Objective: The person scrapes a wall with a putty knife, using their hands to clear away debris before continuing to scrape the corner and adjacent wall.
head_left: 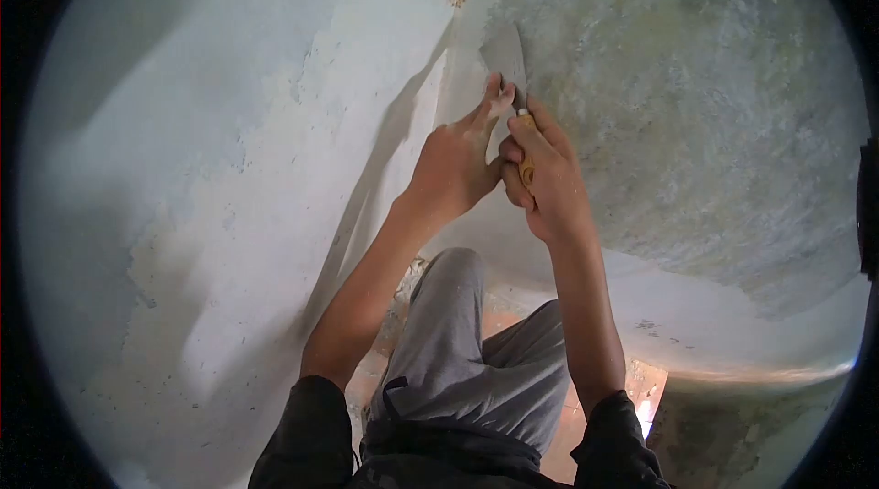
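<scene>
My right hand (549, 168) is closed around the wooden handle (526, 168) of a putty knife (504, 51), its thin metal blade pointing up the wall. The blade overlaps the left margin of a grey-green patch of wall. Close beside it, my left hand (461, 155) has its fingers stretched up to the base of the blade, fingertips right at its lower edge. The left thumb is spread away from those fingers and reaches the right hand near the handle.
A pale wall (229, 168) with small chips runs along the left and meets the patchy grey-green wall (687, 123) at a corner. A small brownish spot (457, 0) marks that corner. My bent knees in grey trousers (458, 342) are below, over a reddish floor (504, 310).
</scene>
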Tool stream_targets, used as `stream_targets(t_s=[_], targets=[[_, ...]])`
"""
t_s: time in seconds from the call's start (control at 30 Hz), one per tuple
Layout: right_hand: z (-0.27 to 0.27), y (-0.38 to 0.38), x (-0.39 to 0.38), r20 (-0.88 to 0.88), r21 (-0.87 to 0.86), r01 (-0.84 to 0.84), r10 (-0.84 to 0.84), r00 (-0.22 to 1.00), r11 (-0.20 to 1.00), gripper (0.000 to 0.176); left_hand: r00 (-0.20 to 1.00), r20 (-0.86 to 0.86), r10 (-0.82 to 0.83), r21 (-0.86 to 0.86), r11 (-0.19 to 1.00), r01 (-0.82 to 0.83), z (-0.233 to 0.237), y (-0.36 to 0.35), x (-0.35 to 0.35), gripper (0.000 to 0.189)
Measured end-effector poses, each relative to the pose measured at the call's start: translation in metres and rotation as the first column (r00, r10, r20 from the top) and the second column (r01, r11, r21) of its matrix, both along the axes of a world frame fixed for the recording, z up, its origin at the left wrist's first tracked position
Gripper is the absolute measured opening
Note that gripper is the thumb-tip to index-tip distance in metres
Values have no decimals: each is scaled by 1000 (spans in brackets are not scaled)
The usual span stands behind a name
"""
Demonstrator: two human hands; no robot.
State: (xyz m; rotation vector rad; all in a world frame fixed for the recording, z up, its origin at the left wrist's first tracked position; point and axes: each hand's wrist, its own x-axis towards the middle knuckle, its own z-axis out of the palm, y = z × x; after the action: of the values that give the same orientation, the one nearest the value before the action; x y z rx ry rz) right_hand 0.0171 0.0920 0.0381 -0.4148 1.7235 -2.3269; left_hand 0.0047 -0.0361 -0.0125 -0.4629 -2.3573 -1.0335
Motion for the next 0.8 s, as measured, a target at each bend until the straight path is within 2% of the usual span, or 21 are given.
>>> stream_targets(t_s=[0.2, 0.37, 0.43, 0.57, 0.63, 0.7, 0.73, 0.8], targets=[[2, 9, 17, -4, 79, 57, -57, 998, 995, 39, 999, -20, -50, 81, 995, 51, -7, 15, 11, 88], [-8, 11, 20, 4, 86, -23, 23, 1000, 996, 44, 996, -26, -89, 135, 987, 92, -22, 17, 18, 93], [-13, 11, 21, 8, 100, -18, 17, 1000, 995, 44, 998, 3, -63, 150, 987, 62, -28, 18, 20, 102], [-20, 11, 22, 37, 130, 4, -9, 999, 991, 44, 991, -90, -95, 137, 985, 106, -37, 17, 18, 100], [-21, 9, 24, 70, 80, 17, -22, 997, 997, 45, 994, 36, -102, 101, 990, 98, -35, 17, 21, 104], [-25, 9, 25, 112, 38, 36, -40, 993, 999, 47, 992, 51, -116, 146, 983, 107, -34, 17, 21, 105], [-27, 9, 25, 99, 67, 50, -56, 994, 996, 49, 990, 61, -128, 191, 975, 115, -35, 19, 21, 106], [-29, 9, 24, 85, 100, 66, -74, 994, 993, 50, 992, 25, -122, 174, 978, 116, -39, 20, 19, 106]])
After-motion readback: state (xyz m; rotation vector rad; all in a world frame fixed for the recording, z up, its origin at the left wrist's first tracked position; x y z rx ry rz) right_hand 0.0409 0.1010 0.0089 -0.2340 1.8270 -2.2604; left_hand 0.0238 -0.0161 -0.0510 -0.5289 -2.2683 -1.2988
